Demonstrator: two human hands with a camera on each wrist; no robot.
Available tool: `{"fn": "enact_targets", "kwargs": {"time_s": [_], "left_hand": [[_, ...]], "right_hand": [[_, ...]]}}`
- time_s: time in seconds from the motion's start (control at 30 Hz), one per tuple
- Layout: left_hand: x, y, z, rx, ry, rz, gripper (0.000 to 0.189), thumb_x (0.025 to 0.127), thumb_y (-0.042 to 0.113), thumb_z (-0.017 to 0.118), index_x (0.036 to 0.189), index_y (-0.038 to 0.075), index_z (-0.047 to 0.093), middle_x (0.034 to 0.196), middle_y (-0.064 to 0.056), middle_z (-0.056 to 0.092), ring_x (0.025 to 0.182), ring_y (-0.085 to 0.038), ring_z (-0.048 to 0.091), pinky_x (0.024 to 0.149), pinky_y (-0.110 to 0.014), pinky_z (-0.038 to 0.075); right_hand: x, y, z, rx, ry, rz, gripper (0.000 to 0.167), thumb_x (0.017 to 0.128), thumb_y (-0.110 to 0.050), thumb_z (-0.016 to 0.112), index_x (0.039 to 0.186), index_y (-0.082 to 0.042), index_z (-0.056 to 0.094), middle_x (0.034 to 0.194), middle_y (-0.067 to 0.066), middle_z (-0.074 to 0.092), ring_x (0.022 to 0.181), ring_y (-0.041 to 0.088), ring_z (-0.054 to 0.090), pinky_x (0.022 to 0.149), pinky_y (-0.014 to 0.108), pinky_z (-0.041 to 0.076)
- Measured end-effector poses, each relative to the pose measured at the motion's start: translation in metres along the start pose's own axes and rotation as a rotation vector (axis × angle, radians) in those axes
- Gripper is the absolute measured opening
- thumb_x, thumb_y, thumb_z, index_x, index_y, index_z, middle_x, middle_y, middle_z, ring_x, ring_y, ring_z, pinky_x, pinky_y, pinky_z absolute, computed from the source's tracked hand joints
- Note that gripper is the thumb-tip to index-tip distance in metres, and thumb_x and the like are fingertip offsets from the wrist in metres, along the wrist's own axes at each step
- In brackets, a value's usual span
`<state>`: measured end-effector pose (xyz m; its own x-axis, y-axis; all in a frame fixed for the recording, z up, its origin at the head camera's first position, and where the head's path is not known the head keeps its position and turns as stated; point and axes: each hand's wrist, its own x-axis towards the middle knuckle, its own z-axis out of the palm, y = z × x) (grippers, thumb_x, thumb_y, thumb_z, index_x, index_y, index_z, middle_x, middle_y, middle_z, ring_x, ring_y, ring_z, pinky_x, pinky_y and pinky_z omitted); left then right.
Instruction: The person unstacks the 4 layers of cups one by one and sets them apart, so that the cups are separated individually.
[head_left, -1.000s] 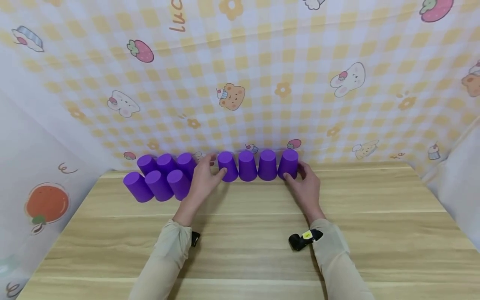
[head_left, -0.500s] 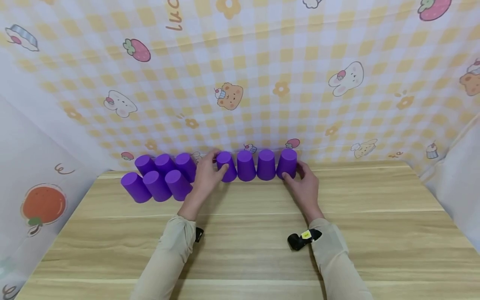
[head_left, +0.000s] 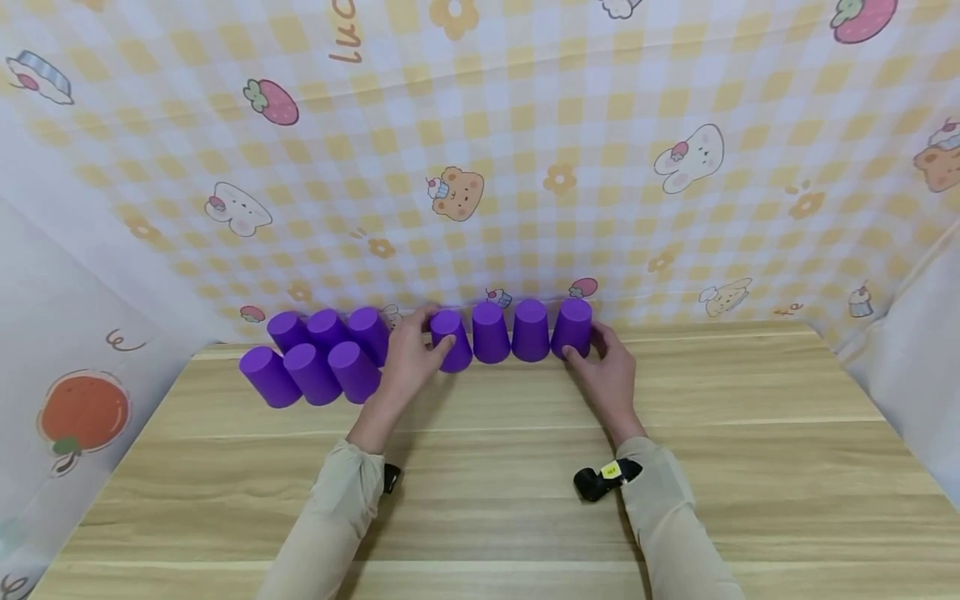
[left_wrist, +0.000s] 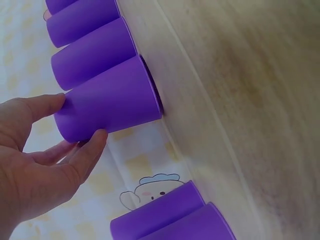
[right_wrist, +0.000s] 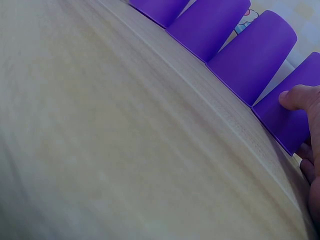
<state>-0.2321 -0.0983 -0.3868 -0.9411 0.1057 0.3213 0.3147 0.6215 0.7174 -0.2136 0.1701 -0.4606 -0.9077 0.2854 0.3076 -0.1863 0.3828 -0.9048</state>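
Purple cups stand upside down in a row along the back of the table. My left hand (head_left: 408, 354) grips the leftmost cup (head_left: 454, 354) of that row, thumb on its near side and fingers behind. In the left wrist view this cup (left_wrist: 107, 102) juts out from its neighbours, its rim close over the tabletop. At the row's other end, my right hand (head_left: 609, 375) holds the rightmost cup (head_left: 574, 321) between thumb and fingers. Two cups, a left one (head_left: 491, 333) and a right one (head_left: 531, 332), stand between the hands, untouched.
Left of my left hand several more upturned purple cups stand in two lines, a front line (head_left: 311, 375) and a back line (head_left: 326, 327). A checked cloth (head_left: 517, 233) with cartoon prints hangs directly behind the wooden table (head_left: 487, 500).
My left hand has closed round the leftmost cup of the row and drawn it slightly forward, out of line. The right hand stays on its cup.
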Motion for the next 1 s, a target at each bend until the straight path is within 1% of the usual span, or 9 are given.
{"fn": "enact_targets", "kwargs": {"time_s": [0.13, 0.23, 0.4, 0.6, 0.7, 0.83, 1.0], "left_hand": [[-0.005, 0.003, -0.004, -0.014, 0.003, -0.01, 0.043, 0.08, 0.006, 0.071, 0.119, -0.004, 0.055, 0.109, -0.018, 0.059, 0.1, -0.029, 0.058, 0.077, -0.036, 0.054], [-0.01, 0.007, -0.009, -0.009, 0.001, 0.006, 0.042, 0.08, 0.007, 0.071, 0.118, -0.002, 0.056, 0.11, -0.016, 0.06, 0.1, -0.027, 0.058, 0.078, -0.037, 0.054], [-0.021, 0.012, -0.018, -0.016, -0.026, 0.029, 0.041, 0.08, 0.006, 0.072, 0.118, 0.001, 0.057, 0.111, -0.013, 0.06, 0.101, -0.025, 0.058, 0.08, -0.035, 0.053], [-0.037, 0.016, -0.032, 0.002, -0.05, 0.046, 0.047, 0.078, 0.006, 0.074, 0.121, -0.002, 0.056, 0.112, -0.016, 0.059, 0.102, -0.027, 0.058, 0.08, -0.035, 0.054], [-0.046, 0.016, -0.039, -0.001, -0.057, 0.043, 0.05, 0.078, 0.007, 0.074, 0.123, -0.003, 0.055, 0.113, -0.017, 0.059, 0.103, -0.028, 0.057, 0.08, -0.035, 0.053], [-0.059, 0.012, -0.049, -0.008, -0.059, 0.041, 0.05, 0.077, 0.006, 0.075, 0.122, -0.003, 0.055, 0.114, -0.015, 0.059, 0.103, -0.027, 0.057, 0.08, -0.034, 0.053], [-0.076, 0.007, -0.062, 0.035, -0.037, 0.061, 0.05, 0.076, 0.006, 0.076, 0.121, -0.003, 0.055, 0.11, -0.015, 0.061, 0.099, -0.028, 0.06, 0.079, -0.035, 0.054]], "right_hand": [[0.0, 0.001, 0.0, 0.001, 0.0, -0.004, 0.057, 0.078, -0.014, 0.074, 0.127, 0.002, 0.05, 0.123, 0.021, 0.055, 0.112, 0.03, 0.054, 0.097, 0.033, 0.042], [0.001, 0.002, 0.001, -0.011, -0.001, -0.008, 0.057, 0.078, -0.014, 0.074, 0.127, 0.002, 0.05, 0.123, 0.021, 0.055, 0.112, 0.03, 0.054, 0.097, 0.033, 0.043], [0.0, 0.003, 0.0, -0.017, 0.001, -0.003, 0.057, 0.078, -0.014, 0.074, 0.127, 0.002, 0.05, 0.123, 0.021, 0.056, 0.112, 0.03, 0.054, 0.097, 0.034, 0.042], [0.0, 0.003, -0.002, -0.02, 0.001, -0.009, 0.057, 0.078, -0.013, 0.074, 0.127, 0.003, 0.05, 0.123, 0.021, 0.056, 0.112, 0.031, 0.054, 0.097, 0.035, 0.043], [0.0, 0.002, -0.002, -0.02, -0.001, -0.004, 0.057, 0.079, -0.013, 0.074, 0.127, 0.003, 0.05, 0.123, 0.021, 0.055, 0.113, 0.031, 0.054, 0.097, 0.035, 0.042], [-0.001, 0.0, -0.001, -0.016, -0.001, 0.006, 0.057, 0.079, -0.014, 0.074, 0.128, 0.003, 0.05, 0.123, 0.022, 0.055, 0.113, 0.031, 0.054, 0.097, 0.035, 0.042], [-0.001, -0.001, 0.0, -0.02, 0.0, 0.003, 0.057, 0.079, -0.015, 0.074, 0.127, 0.003, 0.05, 0.123, 0.022, 0.055, 0.112, 0.031, 0.054, 0.097, 0.035, 0.042]]}}
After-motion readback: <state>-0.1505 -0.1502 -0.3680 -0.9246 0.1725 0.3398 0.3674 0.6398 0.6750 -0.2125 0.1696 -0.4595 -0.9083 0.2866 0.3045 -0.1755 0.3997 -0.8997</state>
